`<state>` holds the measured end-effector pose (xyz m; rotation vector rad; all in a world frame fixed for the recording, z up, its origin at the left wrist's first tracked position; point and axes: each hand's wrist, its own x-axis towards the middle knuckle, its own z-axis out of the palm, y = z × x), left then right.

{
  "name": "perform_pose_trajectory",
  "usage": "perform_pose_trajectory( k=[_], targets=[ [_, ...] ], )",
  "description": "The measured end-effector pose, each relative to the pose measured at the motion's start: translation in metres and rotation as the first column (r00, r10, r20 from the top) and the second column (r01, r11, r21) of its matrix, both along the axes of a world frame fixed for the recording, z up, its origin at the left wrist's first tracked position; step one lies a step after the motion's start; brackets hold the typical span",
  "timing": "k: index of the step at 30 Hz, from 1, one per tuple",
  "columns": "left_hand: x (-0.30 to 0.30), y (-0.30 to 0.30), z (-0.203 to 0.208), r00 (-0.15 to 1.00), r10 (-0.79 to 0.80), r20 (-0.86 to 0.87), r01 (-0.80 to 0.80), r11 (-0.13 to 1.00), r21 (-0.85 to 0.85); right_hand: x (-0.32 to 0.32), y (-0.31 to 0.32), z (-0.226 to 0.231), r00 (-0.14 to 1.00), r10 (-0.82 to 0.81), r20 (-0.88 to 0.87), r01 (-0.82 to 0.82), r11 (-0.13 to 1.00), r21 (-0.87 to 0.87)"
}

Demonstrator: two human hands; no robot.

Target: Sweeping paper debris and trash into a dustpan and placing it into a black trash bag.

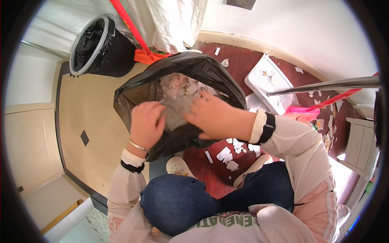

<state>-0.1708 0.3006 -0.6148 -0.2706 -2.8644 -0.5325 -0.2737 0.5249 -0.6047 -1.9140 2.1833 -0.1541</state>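
Note:
In front of me a black plastic garbage bag point(190, 60) gapes wide, filled with white and pink paper scraps point(178, 87) and some clear plastic. My left hand point(146, 123) is over the left side of the bag's mouth, fingers bent inward and the thumb apart from them. Nothing shows between them. From the right, my right hand point(214, 115) reaches over the scraps with its fingers spread; its fingertips are slightly blurred. Whether either hand touches the scraps I cannot tell.
A black trash bin point(115, 56) with a grey rim stands at far left. A red broom point(148, 54) is behind the bag. To the right lie a white plastic basket point(263, 65) and a pink dustpan point(302, 113). Paper pieces point(225, 156) litter the red floor near my shoes.

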Motion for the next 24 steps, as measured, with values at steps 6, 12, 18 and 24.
perform_pose_trajectory(
  k=[6, 12, 18, 24],
  targets=[
    [0.035, 0.020, -0.009, 0.935, -0.065, 0.348, 0.122, 0.982, -0.144, 0.045, 0.027, -0.017, 0.936, 0.220, 0.276, -0.329, 0.827, 0.455],
    [0.049, 0.025, -0.013, 0.472, -0.205, 0.857, 0.232, 0.967, 0.104, 0.011, 0.017, -0.003, 0.772, -0.189, 0.607, -0.144, 0.878, 0.456],
    [0.023, 0.016, -0.012, 0.889, -0.019, 0.457, 0.064, 0.995, -0.083, -0.039, 0.016, -0.025, 0.851, -0.480, 0.214, 0.470, 0.877, 0.100],
    [-0.032, -0.002, -0.015, 0.881, 0.121, 0.456, -0.327, 0.854, 0.404, -0.054, 0.027, -0.051, 0.849, -0.495, -0.187, 0.529, 0.801, 0.280]
  ],
)
